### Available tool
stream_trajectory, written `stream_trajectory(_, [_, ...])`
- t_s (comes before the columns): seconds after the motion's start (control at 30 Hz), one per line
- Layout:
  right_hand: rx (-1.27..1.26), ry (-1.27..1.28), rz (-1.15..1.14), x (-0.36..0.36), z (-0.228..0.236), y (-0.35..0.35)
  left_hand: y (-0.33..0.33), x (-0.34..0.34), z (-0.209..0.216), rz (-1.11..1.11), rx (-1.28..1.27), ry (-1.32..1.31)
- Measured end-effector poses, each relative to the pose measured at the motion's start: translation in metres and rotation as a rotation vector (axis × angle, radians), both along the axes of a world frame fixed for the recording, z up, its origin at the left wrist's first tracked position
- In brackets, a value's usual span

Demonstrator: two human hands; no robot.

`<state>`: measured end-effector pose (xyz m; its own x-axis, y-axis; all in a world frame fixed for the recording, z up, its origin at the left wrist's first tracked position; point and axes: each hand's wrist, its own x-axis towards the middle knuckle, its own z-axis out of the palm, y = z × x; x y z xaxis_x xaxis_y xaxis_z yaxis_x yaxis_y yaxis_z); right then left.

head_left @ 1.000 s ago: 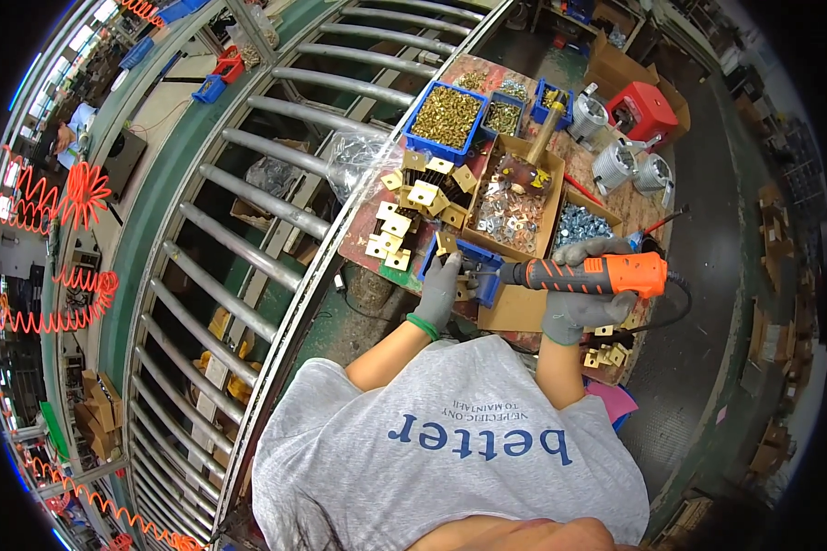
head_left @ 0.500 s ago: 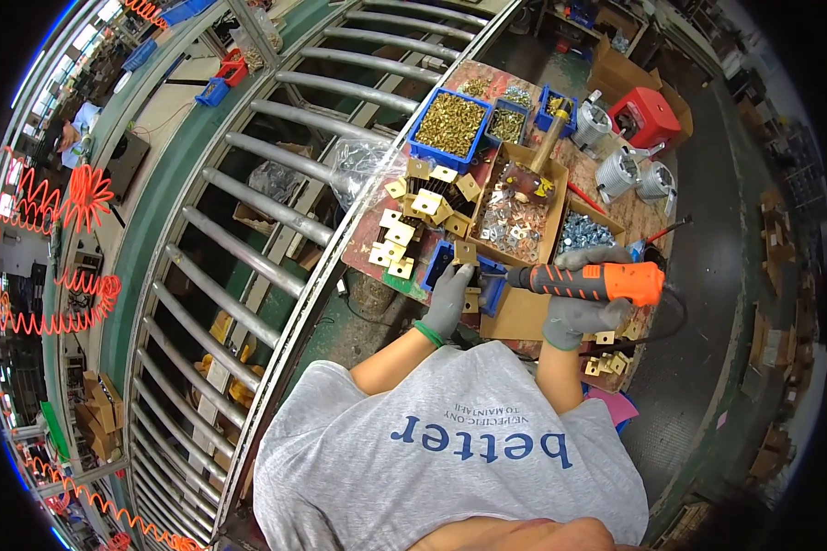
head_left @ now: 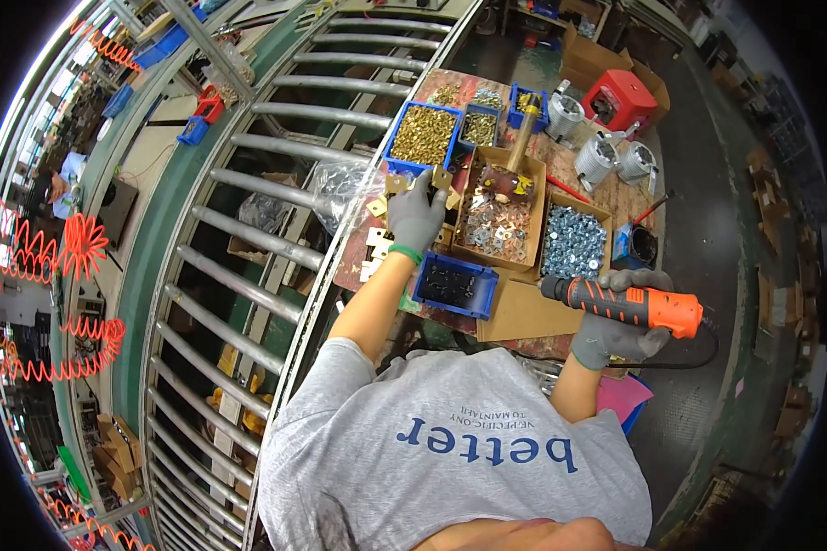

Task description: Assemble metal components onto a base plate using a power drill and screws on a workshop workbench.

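My left hand (head_left: pixel 417 219), in a grey glove with a green cuff, is stretched over a pile of brass-coloured blocks (head_left: pixel 375 237). Its fingers close on a brass-coloured block (head_left: pixel 441 178) at the far side of the pile; the hand hides part of the grip. Gripped in my gloved right hand (head_left: pixel 623 338) is an orange and black power screwdriver (head_left: pixel 639 305). It lies level, its black front end pointing left over a flat piece of cardboard (head_left: pixel 522 314). Between the hands stands a blue bin (head_left: pixel 489 296) with small black screws inside.
A blue bin (head_left: pixel 391 158) of brass-coloured fasteners stands behind the pile. A cardboard box of washers (head_left: pixel 461 216) has a mallet (head_left: pixel 515 170) lying across it. Bolts fill another box (head_left: pixel 606 241). Metal cylinders (head_left: pixel 597 158) and a red stool (head_left: pixel 619 99) are farther right; a roller conveyor (head_left: pixel 266 197) runs left.
My left hand has moved from beside the screwdriver tip over the small blue bin to the brass-coloured pile. The screwdriver in my right hand has moved right, away from that bin.
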<state>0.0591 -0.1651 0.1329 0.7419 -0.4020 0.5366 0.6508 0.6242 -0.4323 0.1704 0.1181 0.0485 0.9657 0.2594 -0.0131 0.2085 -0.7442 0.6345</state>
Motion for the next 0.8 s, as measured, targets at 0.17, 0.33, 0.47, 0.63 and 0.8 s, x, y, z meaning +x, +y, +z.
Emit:
stream_trajectory(0.17, [-0.123, 0.003, -0.053, -0.016, 0.007, -0.016, -0.002, 0.023, -0.036, -0.057, 0.332, -0.108])
stream_trajectory(0.33, [-0.092, -0.035, -0.132, -0.032, 0.017, -0.032, -0.009, 0.02, -0.05, -0.052, 0.345, -0.231])
stream_trajectory(0.47, [-0.047, -0.081, -0.204, -0.046, 0.022, -0.048, -0.011, 0.024, -0.05, -0.097, 0.319, -0.138])
stream_trajectory(0.63, [-0.076, -0.183, -0.268, -0.064, 0.034, -0.071, -0.009, 0.025, -0.052, -0.112, 0.346, -0.144])
stream_trajectory(0.8, [-0.159, -0.252, -0.484, -0.099, 0.046, -0.108, -0.067, 0.01, -0.016, -0.229, 0.317, -0.423])
